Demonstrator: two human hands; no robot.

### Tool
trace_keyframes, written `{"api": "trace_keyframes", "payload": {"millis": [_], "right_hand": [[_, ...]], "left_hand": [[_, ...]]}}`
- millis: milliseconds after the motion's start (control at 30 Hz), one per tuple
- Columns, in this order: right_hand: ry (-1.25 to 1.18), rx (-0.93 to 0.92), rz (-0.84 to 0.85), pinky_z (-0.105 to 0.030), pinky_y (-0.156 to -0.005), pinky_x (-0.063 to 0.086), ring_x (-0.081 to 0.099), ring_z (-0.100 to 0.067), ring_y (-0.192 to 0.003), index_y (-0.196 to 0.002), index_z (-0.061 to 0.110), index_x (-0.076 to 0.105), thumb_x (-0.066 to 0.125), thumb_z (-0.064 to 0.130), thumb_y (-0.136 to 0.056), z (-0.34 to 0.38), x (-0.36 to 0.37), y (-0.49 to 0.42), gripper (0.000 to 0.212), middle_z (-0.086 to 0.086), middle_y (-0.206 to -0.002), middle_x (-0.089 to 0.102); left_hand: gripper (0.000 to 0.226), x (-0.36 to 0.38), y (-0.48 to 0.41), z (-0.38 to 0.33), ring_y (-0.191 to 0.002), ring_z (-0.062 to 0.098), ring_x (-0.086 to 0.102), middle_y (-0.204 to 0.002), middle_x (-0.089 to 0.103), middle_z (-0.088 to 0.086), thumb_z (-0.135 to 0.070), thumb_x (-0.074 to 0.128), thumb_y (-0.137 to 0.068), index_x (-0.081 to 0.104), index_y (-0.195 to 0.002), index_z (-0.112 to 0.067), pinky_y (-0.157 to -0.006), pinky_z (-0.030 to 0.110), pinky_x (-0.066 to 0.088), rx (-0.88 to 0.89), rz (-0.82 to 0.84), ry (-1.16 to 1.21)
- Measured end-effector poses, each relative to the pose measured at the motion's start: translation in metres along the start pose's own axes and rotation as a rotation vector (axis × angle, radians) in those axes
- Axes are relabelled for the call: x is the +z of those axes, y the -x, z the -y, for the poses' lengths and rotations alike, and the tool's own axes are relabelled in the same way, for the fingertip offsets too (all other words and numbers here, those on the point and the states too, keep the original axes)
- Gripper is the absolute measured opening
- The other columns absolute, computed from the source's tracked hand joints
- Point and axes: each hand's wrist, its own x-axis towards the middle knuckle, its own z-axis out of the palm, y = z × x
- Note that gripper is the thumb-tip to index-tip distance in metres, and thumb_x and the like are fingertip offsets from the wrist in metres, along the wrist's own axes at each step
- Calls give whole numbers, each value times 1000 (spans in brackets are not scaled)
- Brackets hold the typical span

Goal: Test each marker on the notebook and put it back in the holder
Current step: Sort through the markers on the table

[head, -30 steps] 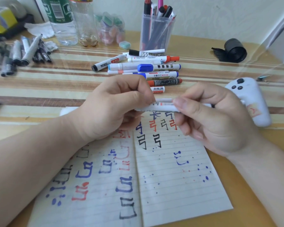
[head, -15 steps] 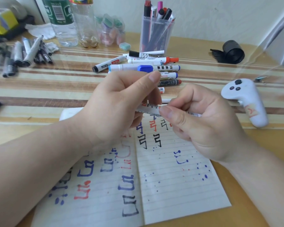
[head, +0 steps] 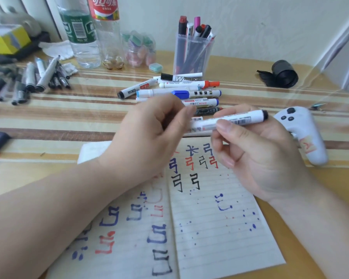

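The right hand [head: 256, 150] gripped a white marker [head: 236, 119], thumb on top and fingers curled under the barrel. It was held nearly level above the top of the notebook [head: 220, 228], its black end pointing toward the right edge of the worktop [head: 79, 115]. The left hand [head: 153, 133] sat just beside the marker's other end with its fingers curled in. That part was smeared with motion, so I couldn't tell whether it pinched a cap or nothing at all.

To my eye this was the cap end being worked, coming off or going on. Either way, the thing to do was keep the right hand's grip firm on the barrel and move the cap straight along its line, not at a twist. The tip was best kept over the paper, since the right page was already speckled with ink dots.

The notebook lay open at the near edge, both pages covered in blue, red and black test marks, with bare lines left low on the right page. Beyond the hands lay a heap of loose markers [head: 181, 91]. Behind them, toward the far edge, stood the clear holder [head: 191, 55] with several markers already in it. A white game controller [head: 302, 135] lay just beside the right hand.
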Motion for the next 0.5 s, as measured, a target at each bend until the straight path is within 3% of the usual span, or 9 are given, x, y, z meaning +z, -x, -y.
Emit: {"api": "trace_keyframes", "payload": {"millis": [67, 167, 267, 433, 500], "right_hand": [[3, 2, 10, -26, -46, 39, 47, -27, -60, -94, 9, 73, 77, 10, -82, -3, -1, -1, 13, -12, -70, 59], [84, 17, 61, -29, -51, 40, 48, -26, -61, -94, 11, 75, 79, 22, -80, -5, -3, -1, 19, -10, -73, 61], [231, -18, 78, -27, -55, 44, 49, -22, -61, -96, 11, 76, 78, 23, -85, -5, 0, 3, 16, -3, -74, 65], [408, -209, -26, -17, -64, 46, 60, -6, -67, -98, 8, 69, 67, 18, -90, 2, 11, 7, 13, 2, -82, 71], [489, -283, -54, -27, -65, 51, 65, -12, -75, -98, 12, 67, 68, 20, -92, 1, 17, 11, 10, -4, -89, 72]], "left_hand": [[25, 1, 4, -4, -59, 8, 47, -61, 50, -9, -25, 58, -102, 58, -78, -17, -56, 13, 33, 112, 28, -55], [22, 1, 2, 2, -68, 8, 49, -69, 54, -11, -25, 58, -100, 62, -82, -14, -63, 18, 38, 172, 42, -91], [17, -1, 0, 5, -72, 2, 46, -71, 48, -20, -25, 61, -98, 58, -81, -24, -67, 12, 36, 162, -6, -107], [19, -2, 0, 6, -69, -3, 45, -67, 44, -23, -29, 60, -97, 62, -81, -20, -63, 17, 32, 96, -42, -104], [20, -2, 1, 6, -67, -3, 45, -65, 44, -21, -31, 59, -96, 62, -80, -20, -61, 20, 32, 72, -53, -96]]}}
